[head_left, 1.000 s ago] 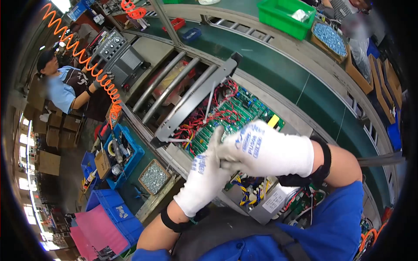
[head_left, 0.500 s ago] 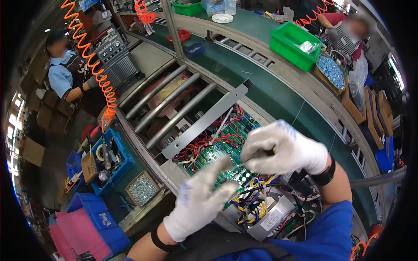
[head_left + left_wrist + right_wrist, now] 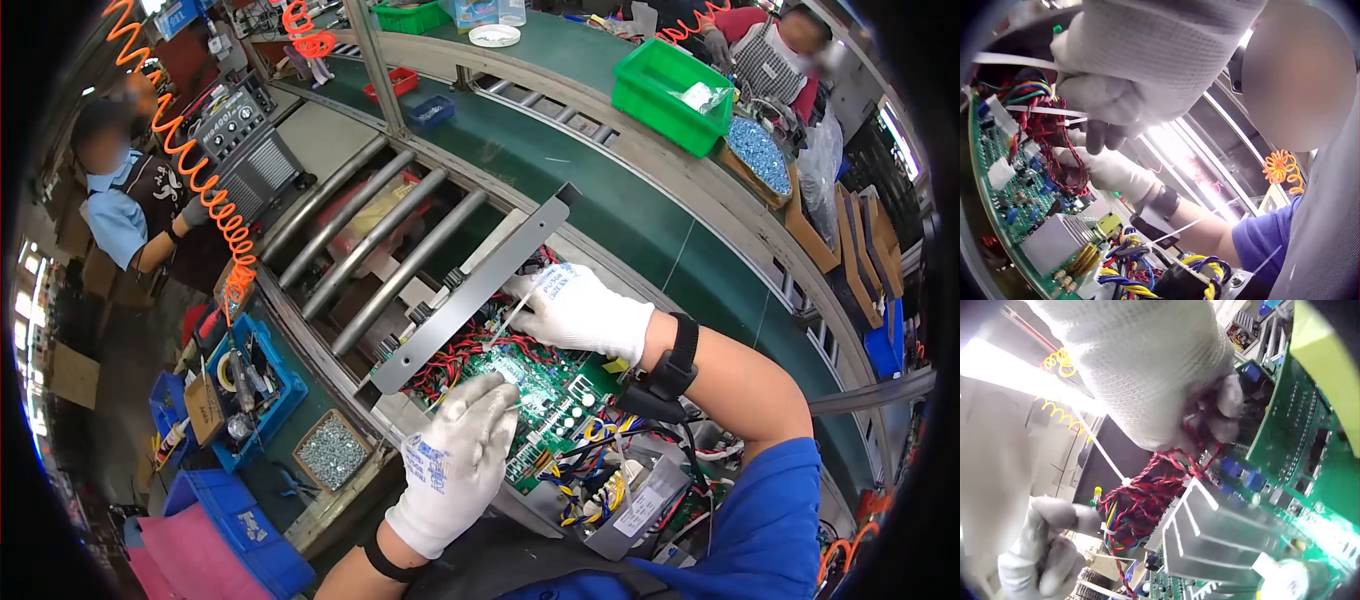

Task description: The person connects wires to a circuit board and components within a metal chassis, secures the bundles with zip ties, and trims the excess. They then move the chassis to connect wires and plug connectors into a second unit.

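The right hand (image 3: 580,312), gloved in white, reaches into the red wires (image 3: 465,352) beside a grey metal panel (image 3: 480,290); in the right wrist view its fingers curl round some red twisted wires (image 3: 1147,481). A white cable tie (image 3: 1102,450) stands up from that bundle. The left hand (image 3: 455,460) is over the near left part of the green circuit board (image 3: 550,400), fingers bent. Another white tie (image 3: 1016,60) runs up to the left hand (image 3: 1147,62) in the left wrist view; whether the fingers pinch it is hidden.
Metal rollers (image 3: 400,240) lie beyond the panel. A transformer with a labelled grey bracket (image 3: 640,508) and yellow-blue wires sits at the near right. At left are a box of screws (image 3: 332,450) and blue bins (image 3: 240,530). Another person (image 3: 125,200) stands at the far left.
The hands were together a second ago and have separated. The right hand has moved away from the body into the red wires by the panel; the left has come down over the board.
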{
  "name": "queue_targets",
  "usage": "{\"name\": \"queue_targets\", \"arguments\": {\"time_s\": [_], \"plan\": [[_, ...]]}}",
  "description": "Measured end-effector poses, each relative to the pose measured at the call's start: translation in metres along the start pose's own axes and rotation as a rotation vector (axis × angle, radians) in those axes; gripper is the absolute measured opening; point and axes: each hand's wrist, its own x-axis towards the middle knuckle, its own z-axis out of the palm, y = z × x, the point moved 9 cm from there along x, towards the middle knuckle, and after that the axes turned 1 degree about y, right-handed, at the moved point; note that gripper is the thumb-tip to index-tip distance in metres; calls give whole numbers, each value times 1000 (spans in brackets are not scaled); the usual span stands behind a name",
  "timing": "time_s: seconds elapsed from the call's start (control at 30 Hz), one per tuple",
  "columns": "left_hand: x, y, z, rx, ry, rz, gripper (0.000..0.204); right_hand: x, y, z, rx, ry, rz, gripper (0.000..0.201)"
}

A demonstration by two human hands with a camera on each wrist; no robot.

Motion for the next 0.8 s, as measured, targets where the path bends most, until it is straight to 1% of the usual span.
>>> {"name": "queue_targets", "arguments": {"time_s": [0.07, 0.1, 0.13, 0.2, 0.23, 0.27, 0.33, 0.37, 0.4, 0.47, 0.5, 0.6, 0.63, 0.7, 0.73, 0.77, 0.8], "plan": [[8, 3, 1, 180, -6, -17, 22, 5, -1, 3, -30, -6, 20, 30], [13, 12, 3, 278, -30, 42, 23, 7, 0, 2, -67, -11, 37, 28], [17, 12, 7, 279, -38, 41, 23, 8, 4, 4, -61, -11, 43, 28], [24, -5, 13, 356, -40, -70, 23, 13, 15, -4, 198, 119, 39, 26], [26, -11, 18, 459, -64, -1, 17, 6, 10, -17, 406, -117, 214, 27], [21, -16, 18, 458, -65, -3, 17, 6, 16, -18, 407, -119, 215, 27], [16, -23, 23, 567, -144, -18, 14, 0, 23, -8, 592, -241, 272, 29], [15, -23, 22, 531, -112, 35, 11, 0, 21, -7, 432, -302, 221, 26], [15, -22, 22, 534, -117, 32, 11, -2, 21, -4, 438, -303, 221, 26], [17, -24, 24, 551, -219, -34, 9, 2, 11, -24, 26, -39, 45, 23], [17, -25, 24, 553, -217, -35, 9, 1, 8, -31, -33, -13, 43, 22], [14, -23, 25, 599, -225, 7, 7, -6, 6, -35, -113, -9, 11, 22], [16, -20, 23, 577, -215, -11, 8, -6, 5, -36, -115, -10, 13, 22], [18, -24, 23, 549, -202, -28, 9, -8, -13, -31, 225, -112, -133, 22], [21, -24, 16, 399, -52, 29, 11, -10, -14, -29, 221, -114, -135, 22], [22, -21, 4, 251, 97, 91, 13, -14, -21, -24, 236, -140, -203, 22], [29, -1, -1, 427, 86, 172, 16, -17, -27, -21, 254, -162, -268, 22]]}}
